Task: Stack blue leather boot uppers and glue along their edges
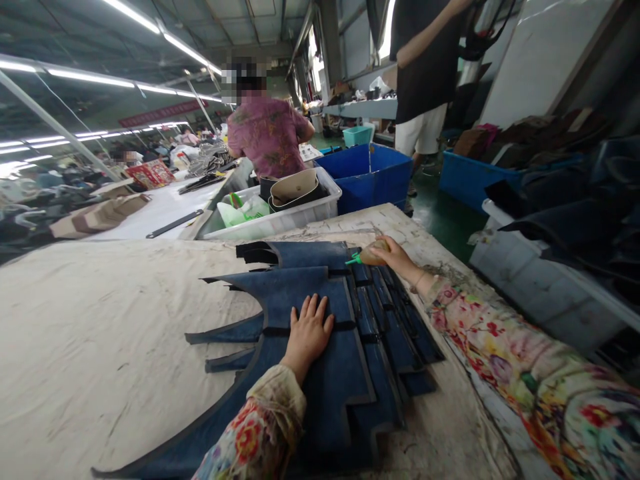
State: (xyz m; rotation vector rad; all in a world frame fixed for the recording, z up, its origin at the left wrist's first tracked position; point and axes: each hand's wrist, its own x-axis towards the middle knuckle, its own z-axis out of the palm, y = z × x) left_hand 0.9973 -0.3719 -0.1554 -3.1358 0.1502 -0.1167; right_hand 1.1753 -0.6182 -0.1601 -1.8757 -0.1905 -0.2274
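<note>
The left hand lies palm down with its fingers slightly spread on a dark blue, flat panel with black edging, the top one of several similar blue pieces that overlap like steps toward the right. The right hand is closed around a small, amber-coloured squeeze bottle with a slim green nozzle, tilted leftward near the far end of the pieces (whether the tip touches them, I cannot tell). All of them lie on a table covered with creased, cream-coloured cloth. Beyond its far edge stand a whitish, rectangular plastic bin and a deep blue plastic crate, near a person in a purple patterned shirt.
</note>
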